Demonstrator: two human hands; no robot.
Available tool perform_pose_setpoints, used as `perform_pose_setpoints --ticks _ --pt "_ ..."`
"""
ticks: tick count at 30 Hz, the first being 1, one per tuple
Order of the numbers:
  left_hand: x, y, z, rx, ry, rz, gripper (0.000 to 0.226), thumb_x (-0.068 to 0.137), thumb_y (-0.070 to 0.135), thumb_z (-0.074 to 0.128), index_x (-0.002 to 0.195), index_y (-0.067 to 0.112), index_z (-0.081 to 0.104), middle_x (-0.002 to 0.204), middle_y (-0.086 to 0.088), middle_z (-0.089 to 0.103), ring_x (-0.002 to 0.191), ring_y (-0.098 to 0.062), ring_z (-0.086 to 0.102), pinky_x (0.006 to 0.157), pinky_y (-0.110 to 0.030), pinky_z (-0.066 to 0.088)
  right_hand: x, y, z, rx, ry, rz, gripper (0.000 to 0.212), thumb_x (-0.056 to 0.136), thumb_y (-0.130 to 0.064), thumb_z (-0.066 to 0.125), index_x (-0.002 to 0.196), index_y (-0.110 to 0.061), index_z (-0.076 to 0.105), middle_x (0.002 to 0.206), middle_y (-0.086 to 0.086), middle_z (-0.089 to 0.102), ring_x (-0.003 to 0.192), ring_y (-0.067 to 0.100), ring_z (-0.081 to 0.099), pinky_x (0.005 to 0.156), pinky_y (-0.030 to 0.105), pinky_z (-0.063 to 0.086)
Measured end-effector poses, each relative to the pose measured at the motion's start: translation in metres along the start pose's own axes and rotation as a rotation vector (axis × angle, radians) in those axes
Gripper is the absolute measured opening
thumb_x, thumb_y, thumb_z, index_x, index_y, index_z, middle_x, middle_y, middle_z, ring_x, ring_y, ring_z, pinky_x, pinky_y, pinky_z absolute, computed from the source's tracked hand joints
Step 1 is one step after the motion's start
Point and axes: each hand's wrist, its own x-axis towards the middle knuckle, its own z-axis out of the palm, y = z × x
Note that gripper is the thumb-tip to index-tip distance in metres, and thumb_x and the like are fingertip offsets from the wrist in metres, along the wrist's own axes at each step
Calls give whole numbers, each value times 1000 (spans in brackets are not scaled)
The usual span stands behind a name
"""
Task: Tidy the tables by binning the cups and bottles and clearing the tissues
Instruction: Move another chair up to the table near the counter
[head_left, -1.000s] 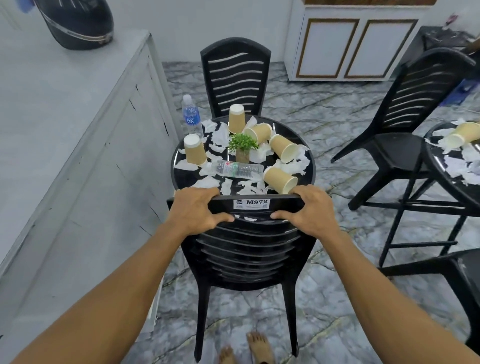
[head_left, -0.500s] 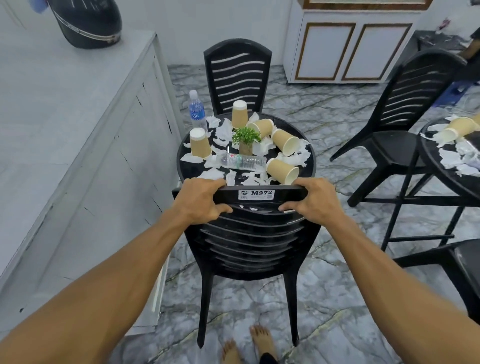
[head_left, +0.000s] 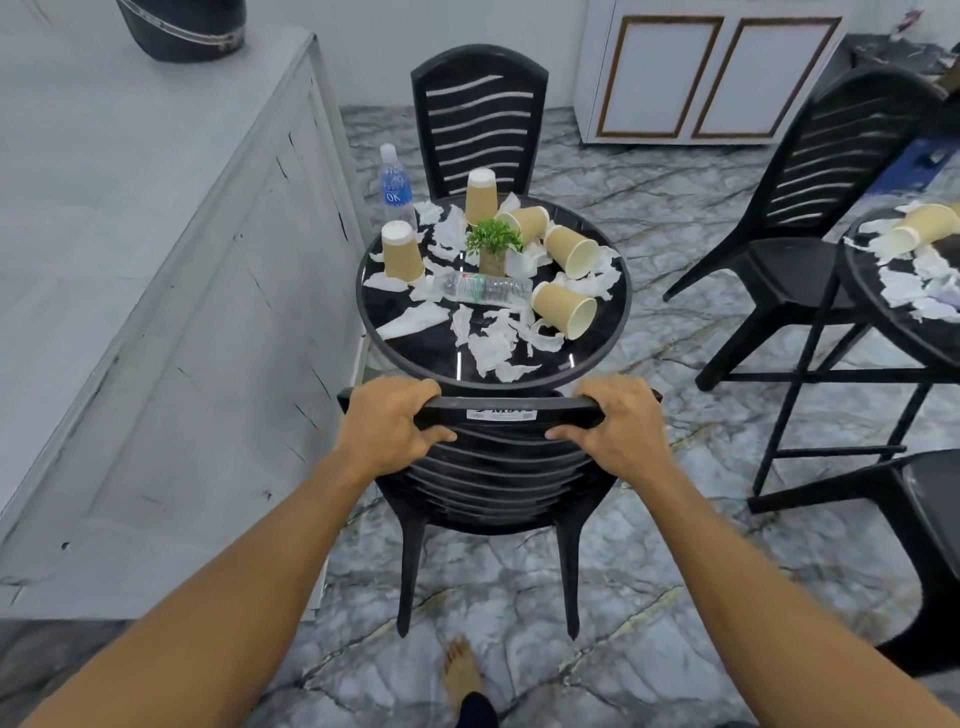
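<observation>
A round black table (head_left: 431, 358) carries several tan paper cups: two stand upside down (head_left: 401, 252) (head_left: 480, 196), the others lie on their sides (head_left: 563, 310). A clear plastic bottle (head_left: 483, 287) lies flat among torn white tissues (head_left: 496, 338). An upright blue-labelled bottle (head_left: 396, 184) stands at the table's far left. My left hand (head_left: 387, 423) and my right hand (head_left: 618, 421) both grip the top rail of the near black chair (head_left: 493, 483), in front of the table.
A small potted plant (head_left: 493, 247) stands mid-table. A second black chair (head_left: 478, 117) faces me beyond it. A grey counter (head_left: 130, 234) runs along the left. At right, another chair (head_left: 810, 249) and a second littered table (head_left: 898, 322) with a cup (head_left: 919, 234).
The near chair has come back toward me with both hands on its rail, so more of the table's front now shows.
</observation>
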Motion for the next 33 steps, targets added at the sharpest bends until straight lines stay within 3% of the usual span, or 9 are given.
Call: perform_pose_setpoints --ticks 10,13,18,21,24,26,28,33 --pt "-111 48 15 83 -37 2 47 67 51 87 69 18 55 60 5 53 54 -20 50 48 -29 40 -121 -13 12 -75 34 -130 46 70 -60 81 77 -18 64 71 -5 63 68 20 61 66 35 48" --pt "-137 63 15 114 -48 -14 46 64 45 91 69 17 54 60 5 53 55 -20 50 55 -26 32 -149 -22 13 -59 10 -112 43 71 -57 82 77 -18 64 70 -5 62 66 20 59 65 36 47" --pt "-173 77 20 91 -113 -44 38 67 31 89 72 17 55 62 5 53 58 -22 52 59 -31 38 -189 -29 14 -40 -80 -97 34 68 -39 88 82 -18 65 75 -5 64 72 22 62 68 39 48" --pt "-170 77 20 72 -136 -65 36 64 29 91 72 18 58 61 7 55 55 -21 52 55 -29 35 -184 -32 10 -69 -125 -60 34 58 -34 92 77 -21 67 69 -8 65 66 20 64 65 37 50" --pt "-167 77 20 82 -142 -25 38 61 23 89 92 19 69 71 6 65 63 -23 61 53 -29 44 -175 -34 9 -86 -157 -71 33 53 -31 96 69 -24 68 58 -11 62 55 18 61 55 30 49" --pt "-165 76 21 110 -156 19 33 60 16 86 85 19 64 64 6 60 54 -24 56 44 -27 35 -173 -32 11 -61 -148 -113 33 55 -30 95 66 -22 65 55 -10 59 51 19 58 52 29 47" --pt "-155 73 20 136 -124 54 35 58 12 86 74 16 55 55 3 52 44 -25 46 44 -24 22 -163 -31 11 -70 -104 -147 35 57 -32 95 66 -20 63 54 -8 57 51 20 57 51 29 46" --pt "-126 71 16 158 -42 62 31 63 14 83 75 13 54 55 0 50 43 -26 45 46 -26 22 -136 -21 7 -70 -37 -105 32 62 -32 90 72 -18 63 63 -7 61 61 21 61 63 36 45"
